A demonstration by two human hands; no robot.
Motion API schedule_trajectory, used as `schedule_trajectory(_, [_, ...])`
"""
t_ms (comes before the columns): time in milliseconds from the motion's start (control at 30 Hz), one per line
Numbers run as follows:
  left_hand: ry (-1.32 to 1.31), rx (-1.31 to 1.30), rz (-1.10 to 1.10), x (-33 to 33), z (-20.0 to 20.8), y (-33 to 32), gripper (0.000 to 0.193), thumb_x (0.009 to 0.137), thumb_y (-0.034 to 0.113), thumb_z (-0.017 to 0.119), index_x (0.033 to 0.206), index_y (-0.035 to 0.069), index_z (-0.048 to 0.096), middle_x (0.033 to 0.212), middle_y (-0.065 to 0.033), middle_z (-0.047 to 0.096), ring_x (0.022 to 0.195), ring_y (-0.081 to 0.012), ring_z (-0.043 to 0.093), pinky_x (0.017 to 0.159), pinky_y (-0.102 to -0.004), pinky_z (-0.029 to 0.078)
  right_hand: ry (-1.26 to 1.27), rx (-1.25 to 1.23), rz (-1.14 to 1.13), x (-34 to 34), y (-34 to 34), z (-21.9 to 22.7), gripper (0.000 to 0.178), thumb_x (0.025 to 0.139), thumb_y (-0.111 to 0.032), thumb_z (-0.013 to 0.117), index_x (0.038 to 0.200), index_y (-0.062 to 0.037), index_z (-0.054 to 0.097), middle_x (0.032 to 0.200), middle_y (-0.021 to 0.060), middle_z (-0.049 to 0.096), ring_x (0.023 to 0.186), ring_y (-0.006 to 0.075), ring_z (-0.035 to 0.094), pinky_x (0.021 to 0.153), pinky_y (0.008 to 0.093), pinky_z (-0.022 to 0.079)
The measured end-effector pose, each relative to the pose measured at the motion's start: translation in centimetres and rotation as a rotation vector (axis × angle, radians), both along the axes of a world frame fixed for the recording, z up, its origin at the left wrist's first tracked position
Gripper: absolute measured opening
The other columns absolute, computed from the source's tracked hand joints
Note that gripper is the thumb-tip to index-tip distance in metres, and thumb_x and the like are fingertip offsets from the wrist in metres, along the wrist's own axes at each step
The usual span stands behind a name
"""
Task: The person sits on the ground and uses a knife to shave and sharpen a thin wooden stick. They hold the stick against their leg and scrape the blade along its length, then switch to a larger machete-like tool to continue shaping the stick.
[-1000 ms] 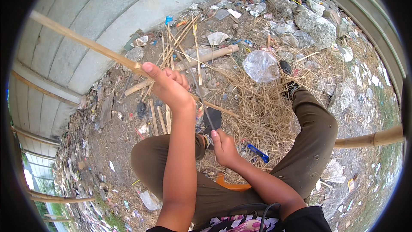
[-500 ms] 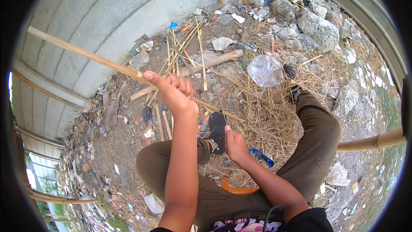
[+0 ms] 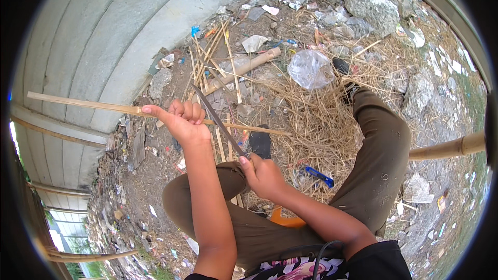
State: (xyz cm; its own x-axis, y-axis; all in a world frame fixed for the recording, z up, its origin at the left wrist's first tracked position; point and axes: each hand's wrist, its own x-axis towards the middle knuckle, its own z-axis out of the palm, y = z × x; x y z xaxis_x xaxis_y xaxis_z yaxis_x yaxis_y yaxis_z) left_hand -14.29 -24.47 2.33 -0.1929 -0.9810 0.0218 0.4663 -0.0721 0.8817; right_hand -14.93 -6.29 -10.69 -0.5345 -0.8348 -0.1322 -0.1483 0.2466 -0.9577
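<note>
A long, pale bamboo strip (image 3: 93, 105) runs nearly level across the view, its left part reaching past the wall's base. My left hand (image 3: 180, 123) is closed around its middle, thumb lying along the strip toward the left. In my right hand (image 3: 264, 177), closed on the handle end, is a knife (image 3: 217, 118) with a long dark blade. The blade slants up and to the left, crossing the strip just right of my left hand. Whether blade and strip touch, I cannot tell. The knife's handle is mostly hidden by my fingers.
Thin bamboo strips (image 3: 211, 54) lie piled beside a thick bamboo pole (image 3: 254, 64). A clear plastic bag (image 3: 310, 69) and dry straw (image 3: 316, 129) are on the ground, with a blue box cutter (image 3: 319, 177) nearer. Rocks (image 3: 372, 10) lie far right; a concrete wall (image 3: 104, 26) stands left.
My left hand has moved left and down, and the strip has tilted closer to level. The knife has swung leftward, with more of its blade showing. The view has shifted slightly.
</note>
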Motion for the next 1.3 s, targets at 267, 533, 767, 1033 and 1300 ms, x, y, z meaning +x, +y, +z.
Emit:
schedule_trajectory(267, [-0.028, -0.032, -0.032, -1.7, 0.6, 1.1, 0.078, 0.080, 0.093, 0.030, 0.060, 0.019, 0.016, 0.049, 0.0044, 0.013, 0.044, -0.0108, 0.010, 0.041, -0.0278, 0.008, -0.171, 0.023, -0.071, -1.7, -0.1, -1.3, 0.057, 0.105, -0.044, 0.041, 0.084, 0.0044, 0.062, 0.072, 0.0309, 0.063, 0.074, 0.0490, 0.065, 0.071, 0.0547, 0.050])
schedule_trajectory(533, [-0.067, -0.020, 0.076, -2.7, 1.1, 1.6, 0.077, 0.081, 0.092, 0.030, 0.061, 0.019, 0.014, 0.051, 0.0045, 0.013, 0.045, -0.0113, 0.010, 0.044, -0.0284, 0.008, -0.293, 0.099, -0.194, -2.5, -0.3, -6.2, 0.059, 0.105, -0.045, 0.041, 0.083, 0.0057, 0.061, 0.067, 0.0286, 0.061, 0.071, 0.0471, 0.063, 0.068, 0.0529, 0.048])
schedule_trajectory(767, [-0.116, -0.093, 0.057, -3.0, 0.7, 1.8, 0.077, 0.080, 0.093, 0.031, 0.062, 0.020, 0.013, 0.050, 0.0045, 0.013, 0.044, -0.0114, 0.011, 0.043, -0.0290, 0.009, -0.179, -0.082, -0.124, -0.3, -0.1, -5.0, 0.059, 0.105, -0.045, 0.042, 0.080, 0.0053, 0.059, 0.067, 0.0283, 0.059, 0.069, 0.0481, 0.061, 0.066, 0.0512, 0.047])
schedule_trajectory(1033, [-0.056, -0.079, 0.038, -1.4, 0.3, 0.8, 0.078, 0.078, 0.094, 0.033, 0.061, 0.020, 0.015, 0.050, 0.0049, 0.012, 0.044, -0.0105, 0.010, 0.042, -0.0281, 0.008, -0.268, 0.002, -0.180, -1.5, -0.9, -5.9, 0.064, 0.105, -0.048, 0.043, 0.075, 0.0060, 0.059, 0.060, 0.0212, 0.056, 0.058, 0.0353, 0.057, 0.062, 0.0473, 0.046])
schedule_trajectory(1300, [0.127, -0.125, -0.407, -0.2, -1.0, 0.0, 0.079, 0.075, 0.094, 0.038, 0.060, 0.020, 0.018, 0.049, 0.0064, 0.012, 0.045, -0.0098, 0.008, 0.044, -0.0286, 0.007, -0.199, -0.072, -0.088, -2.9, -0.4, -1.6, 0.065, 0.104, -0.049, 0.043, 0.073, 0.0057, 0.061, 0.061, 0.0248, 0.058, 0.059, 0.0397, 0.060, 0.063, 0.0497, 0.045])
